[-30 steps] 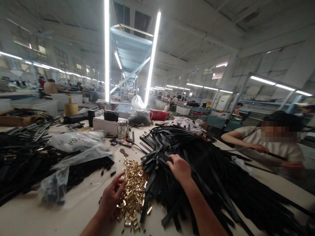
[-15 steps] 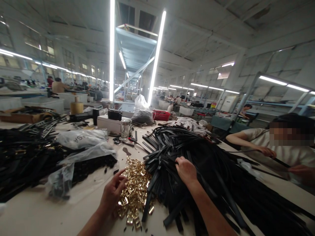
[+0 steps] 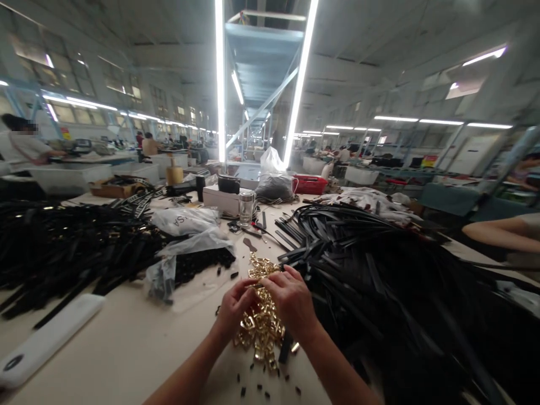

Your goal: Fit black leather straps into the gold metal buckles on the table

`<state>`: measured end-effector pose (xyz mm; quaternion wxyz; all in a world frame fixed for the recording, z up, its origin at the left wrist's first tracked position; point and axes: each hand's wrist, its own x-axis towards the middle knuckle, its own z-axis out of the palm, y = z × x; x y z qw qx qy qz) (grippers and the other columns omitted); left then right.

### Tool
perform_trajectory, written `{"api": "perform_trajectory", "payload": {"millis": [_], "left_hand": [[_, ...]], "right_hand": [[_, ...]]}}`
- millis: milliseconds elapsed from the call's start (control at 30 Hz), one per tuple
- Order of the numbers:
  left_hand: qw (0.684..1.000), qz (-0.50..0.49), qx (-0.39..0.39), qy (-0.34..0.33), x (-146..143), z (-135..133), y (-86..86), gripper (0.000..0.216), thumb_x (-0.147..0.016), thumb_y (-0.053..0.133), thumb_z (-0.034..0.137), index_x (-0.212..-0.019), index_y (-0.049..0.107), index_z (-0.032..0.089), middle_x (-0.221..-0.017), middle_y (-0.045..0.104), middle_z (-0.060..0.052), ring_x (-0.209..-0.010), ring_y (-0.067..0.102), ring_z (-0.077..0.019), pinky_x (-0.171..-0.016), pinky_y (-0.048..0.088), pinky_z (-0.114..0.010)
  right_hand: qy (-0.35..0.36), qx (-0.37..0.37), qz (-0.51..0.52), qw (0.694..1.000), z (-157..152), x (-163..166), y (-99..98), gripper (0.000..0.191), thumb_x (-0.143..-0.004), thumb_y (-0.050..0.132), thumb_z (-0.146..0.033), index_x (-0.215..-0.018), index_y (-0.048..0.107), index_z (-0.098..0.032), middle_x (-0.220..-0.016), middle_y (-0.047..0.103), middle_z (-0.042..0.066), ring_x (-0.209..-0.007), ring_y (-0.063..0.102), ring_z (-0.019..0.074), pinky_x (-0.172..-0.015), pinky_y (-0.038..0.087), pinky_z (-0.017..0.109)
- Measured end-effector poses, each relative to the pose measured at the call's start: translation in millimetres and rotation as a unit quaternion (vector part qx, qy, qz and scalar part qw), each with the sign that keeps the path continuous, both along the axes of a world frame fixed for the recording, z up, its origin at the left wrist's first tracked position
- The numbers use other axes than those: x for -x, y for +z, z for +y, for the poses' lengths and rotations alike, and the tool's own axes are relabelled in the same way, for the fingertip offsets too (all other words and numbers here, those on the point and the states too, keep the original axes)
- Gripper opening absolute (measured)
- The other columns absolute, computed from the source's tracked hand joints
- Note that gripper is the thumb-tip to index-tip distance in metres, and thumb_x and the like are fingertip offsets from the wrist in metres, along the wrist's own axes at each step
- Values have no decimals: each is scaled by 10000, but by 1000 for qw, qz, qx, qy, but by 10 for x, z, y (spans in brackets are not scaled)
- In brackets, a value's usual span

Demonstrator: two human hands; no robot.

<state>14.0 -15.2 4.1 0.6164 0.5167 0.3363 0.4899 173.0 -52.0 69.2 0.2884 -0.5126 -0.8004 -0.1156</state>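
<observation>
My left hand [image 3: 234,307] and my right hand [image 3: 290,301] meet over a heap of gold metal buckles [image 3: 260,326] on the pale table [image 3: 126,349]. Both hands have their fingers curled and pinched together; what sits between the fingertips is too small to make out. A big pile of black straps [image 3: 379,270] lies just right of my right hand, and some strap ends poke under my wrist. Small black bits [image 3: 261,389] are scattered on the table below the buckles.
Clear plastic bags [image 3: 185,247] and more black straps [image 3: 63,247] fill the left side. A white flat object [image 3: 46,337] lies at the near left. A glass jar [image 3: 246,207], boxes and a red basket [image 3: 310,184] stand at the back. Another person's arm [image 3: 498,233] rests at the right.
My right hand has left the strap pile and come left to meet my left hand over the buckles. The view has swung left and lower.
</observation>
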Motion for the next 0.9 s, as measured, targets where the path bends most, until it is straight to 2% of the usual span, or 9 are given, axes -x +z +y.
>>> {"api": "perform_trajectory", "payload": {"millis": [133, 267, 433, 533, 633, 767, 900], "left_hand": [[998, -12, 44, 42, 20, 68, -8, 289, -692, 716, 389, -818, 621, 147, -676, 632, -12, -557, 598, -127, -510, 445, -213], [993, -32, 105, 50, 31, 92, -13, 264, -670, 727, 346, -799, 590, 161, -719, 641, -3, -603, 619, -131, -523, 451, -203], [991, -23, 127, 44, 18, 58, 33, 245, -666, 712, 312, -810, 576, 167, -709, 635, 7, -585, 614, -126, -486, 432, -190], [989, -26, 136, 49, 8, 48, 59, 289, -650, 715, 316, -861, 585, 168, -739, 647, -5, -593, 628, -139, -479, 431, -196], [988, -39, 142, 46, 5, 49, 64, 425, -646, 719, 332, -1011, 582, 165, -790, 661, -25, -581, 626, -132, -476, 433, -199], [987, -48, 151, 33, 6, 45, 55, 569, -655, 730, 342, -1156, 531, 157, -828, 653, -35, -577, 618, -121, -471, 427, -190], [986, -51, 158, 32, 4, 36, 46, 605, -670, 731, 321, -1206, 502, 159, -825, 637, -25, -575, 616, -112, -468, 419, -177]], "right_hand": [[24, 33, 48, 998, 77, 135, -222, 221, -914, 531, -195, -1082, 648, -279, -911, 684, 16, -897, 604, 173, -1008, 327, 382], [14, 84, 135, 987, 120, 51, -368, 193, -889, 567, -280, -1056, 651, -234, -961, 681, 51, -925, 605, 202, -913, 410, 356], [5, 154, 235, 960, 129, -63, -446, 186, -838, 617, -286, -1008, 669, -231, -964, 686, 31, -892, 629, 185, -811, 469, 289], [8, 163, 263, 951, 117, -67, -440, 183, -828, 622, -275, -996, 678, -230, -938, 682, 24, -863, 635, 173, -795, 472, 272], [9, 161, 265, 951, 99, -41, -423, 188, -828, 628, -291, -1002, 678, -239, -912, 673, 18, -843, 631, 166, -771, 471, 262], [2, 157, 245, 957, 79, -16, -403, 181, -841, 617, -296, -1004, 679, -251, -892, 669, 19, -817, 627, 163, -753, 467, 253], [-7, 160, 212, 964, 64, -21, -376, 162, -844, 609, -291, -977, 691, -248, -870, 670, 19, -786, 627, 158, -736, 462, 244]]}}
